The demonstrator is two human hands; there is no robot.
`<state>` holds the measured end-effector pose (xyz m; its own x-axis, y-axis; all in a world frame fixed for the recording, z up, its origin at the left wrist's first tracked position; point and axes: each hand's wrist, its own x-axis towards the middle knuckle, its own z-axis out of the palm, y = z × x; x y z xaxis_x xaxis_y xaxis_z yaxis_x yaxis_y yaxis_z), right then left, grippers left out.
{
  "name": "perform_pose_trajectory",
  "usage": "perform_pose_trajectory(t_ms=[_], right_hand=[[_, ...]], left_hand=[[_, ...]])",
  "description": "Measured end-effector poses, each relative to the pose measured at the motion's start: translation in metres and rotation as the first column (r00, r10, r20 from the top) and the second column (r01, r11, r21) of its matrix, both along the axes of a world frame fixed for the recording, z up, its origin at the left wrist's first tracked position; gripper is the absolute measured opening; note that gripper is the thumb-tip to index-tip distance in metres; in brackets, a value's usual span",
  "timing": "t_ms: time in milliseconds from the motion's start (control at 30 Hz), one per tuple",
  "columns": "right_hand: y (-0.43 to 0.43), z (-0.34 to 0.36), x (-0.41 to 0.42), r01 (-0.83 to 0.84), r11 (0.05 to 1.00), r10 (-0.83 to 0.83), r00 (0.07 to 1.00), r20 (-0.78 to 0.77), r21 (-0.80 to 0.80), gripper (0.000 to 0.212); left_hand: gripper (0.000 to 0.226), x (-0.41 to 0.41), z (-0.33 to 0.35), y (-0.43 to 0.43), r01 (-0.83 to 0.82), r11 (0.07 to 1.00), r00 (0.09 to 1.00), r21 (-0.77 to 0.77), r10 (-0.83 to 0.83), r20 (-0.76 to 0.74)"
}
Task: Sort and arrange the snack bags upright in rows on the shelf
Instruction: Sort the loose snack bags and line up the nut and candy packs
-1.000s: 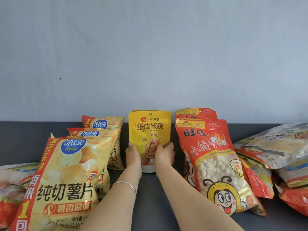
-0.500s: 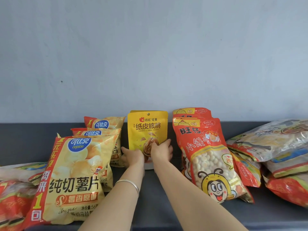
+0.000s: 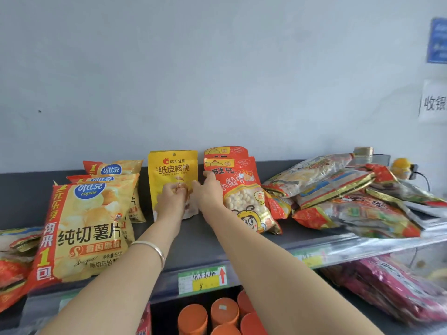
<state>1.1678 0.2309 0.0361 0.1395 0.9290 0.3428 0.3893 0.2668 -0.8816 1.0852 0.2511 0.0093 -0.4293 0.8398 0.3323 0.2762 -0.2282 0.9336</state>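
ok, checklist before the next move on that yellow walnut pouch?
1. Upright: yellow plastic walnut pouch stands on the grey shelf: ok.
2. Grip: left hand and right hand are at the pouch; firm hold: cannot tell.
3. Neighbours: red bun bags standing close beside it: ok.
4. Row of yellow chip bags standing: ok.
5. Pile of foil bags lies flat, unsorted: not ok.
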Motion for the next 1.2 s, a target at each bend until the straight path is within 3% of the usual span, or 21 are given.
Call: perform_pose_trajectory(t_ms=[200, 367, 600, 800, 933, 1033, 1200], right_hand=[[-0.022, 0.013, 0.060, 0.064, 0.987, -0.091, 0.978, 0.186, 0.146, 0.040], [-0.024, 0.009, 0.119, 0.126, 0.979, -0.177, 0.915, 0.362, 0.161, 0.044], [-0.016, 0.002, 0.209, 0.122, 0.981, -0.187, 0.792, 0.581, 0.151, 0.044], [-0.003, -0.003, 0.287, 0.133, 0.968, -0.248, 0.610, 0.753, 0.211, 0.033], [0.007, -0.004, 0.328, 0.128, 0.964, -0.264, 0.532, 0.804, 0.232, 0.030], [0.011, -0.004, 0.350, 0.144, 0.956, -0.291, 0.552, 0.782, 0.254, 0.032], [0.021, -0.006, 0.383, 0.151, 0.953, -0.302, 0.566, 0.767, 0.263, 0.029]], left_hand=[[0.027, 0.029, 0.006, -0.014, 0.002, 0.996, 0.913, 0.085, 0.033, -0.406], [0.023, 0.068, 0.006, -0.015, 0.082, 0.990, 0.813, 0.115, 0.000, -0.582], [0.030, 0.153, 0.001, -0.012, 0.127, 0.990, 0.598, 0.058, -0.030, -0.801], [0.035, 0.227, -0.004, -0.002, 0.151, 0.985, 0.316, 0.087, 0.036, -0.948], [0.044, 0.269, -0.001, 0.009, 0.172, 0.980, 0.351, 0.101, 0.034, -0.936], [0.050, 0.292, 0.002, 0.016, 0.222, 0.969, 0.372, 0.111, 0.021, -0.928], [0.051, 0.314, 0.006, 0.030, 0.227, 0.969, 0.314, 0.098, 0.022, -0.949]])
